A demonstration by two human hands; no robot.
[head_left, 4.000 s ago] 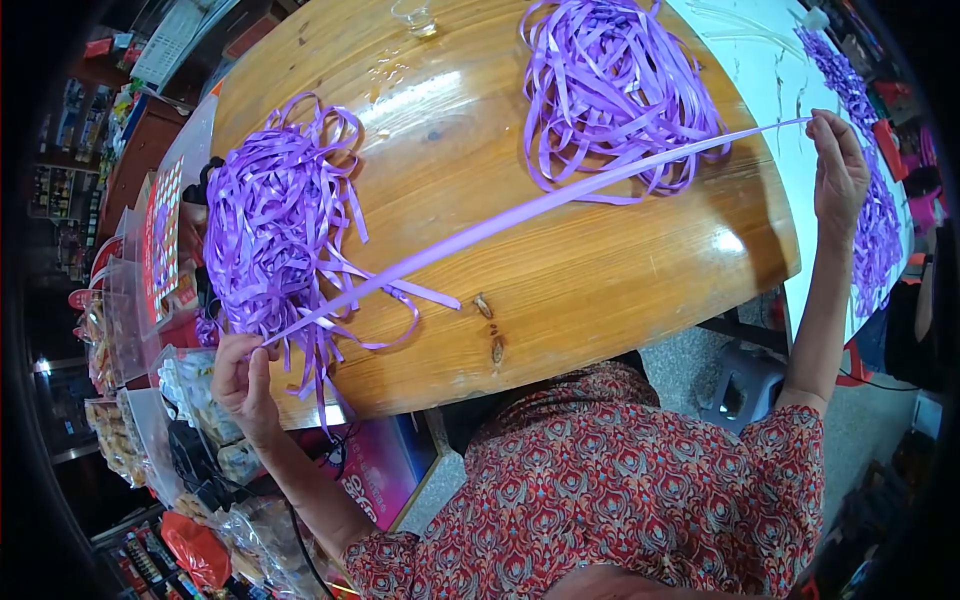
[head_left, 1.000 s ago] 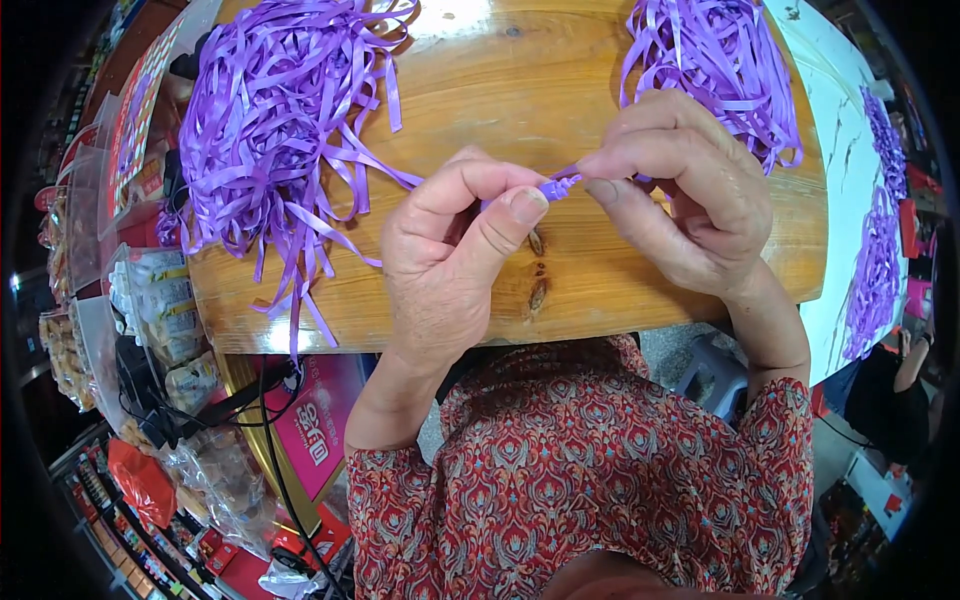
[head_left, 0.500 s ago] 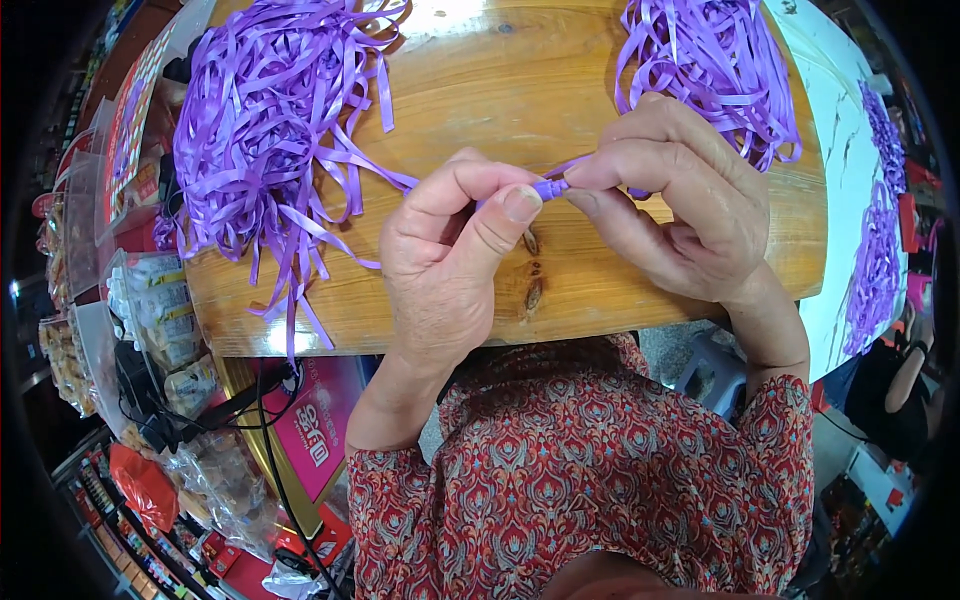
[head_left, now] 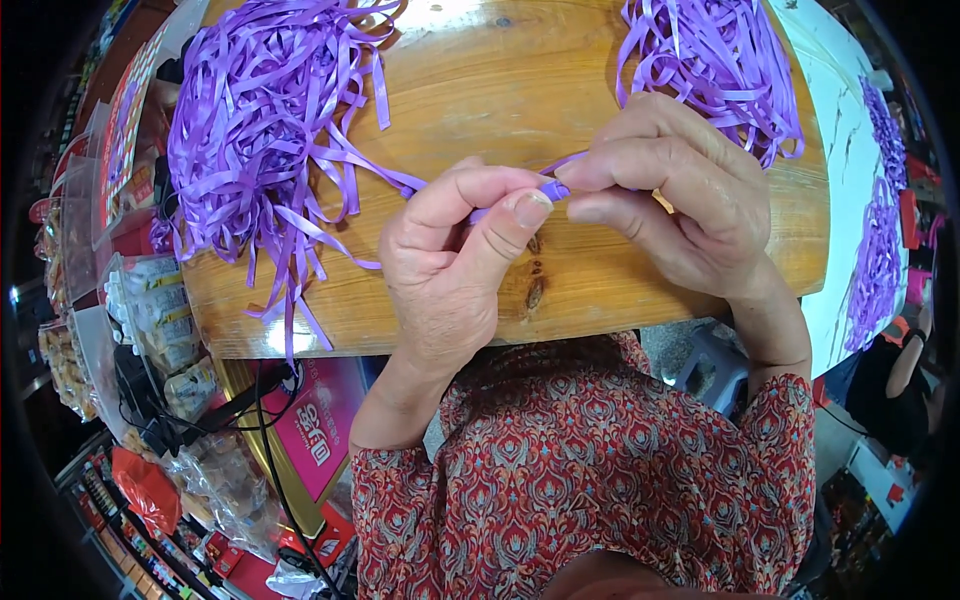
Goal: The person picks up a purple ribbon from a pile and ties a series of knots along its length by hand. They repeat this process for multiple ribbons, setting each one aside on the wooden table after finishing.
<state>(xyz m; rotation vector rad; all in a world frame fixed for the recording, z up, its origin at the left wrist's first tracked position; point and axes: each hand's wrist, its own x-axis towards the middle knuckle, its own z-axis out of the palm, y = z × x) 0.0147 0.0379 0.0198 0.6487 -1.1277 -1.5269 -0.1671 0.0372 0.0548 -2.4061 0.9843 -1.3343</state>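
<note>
Above the wooden table, my left hand [head_left: 455, 245] pinches a purple ribbon [head_left: 555, 190] between thumb and forefinger. A short, folded or wrapped piece of it sticks out past the thumb. My right hand [head_left: 685, 195] meets this piece with its forefinger tip, its fingers curled and its thumb a little below, apart from the forefinger. One thin strand runs behind the right fingers, which partly hide it. From the left hand, another strand trails back toward a big tangled heap of purple ribbons [head_left: 270, 120] on the left.
A second ribbon heap [head_left: 720, 70] lies at the far right of the wooden table [head_left: 500, 90]. More purple ribbons [head_left: 875, 265] rest on a white marbled surface. Packaged goods [head_left: 165, 310] and black cables [head_left: 265, 430] crowd the left edge. A plastic stool [head_left: 715, 360] stands below the table.
My right thumb has dropped away from the forefinger, opening a gap between them. Less of the folded ribbon piece shows past my left thumb. My left hand keeps its pinch almost in place.
</note>
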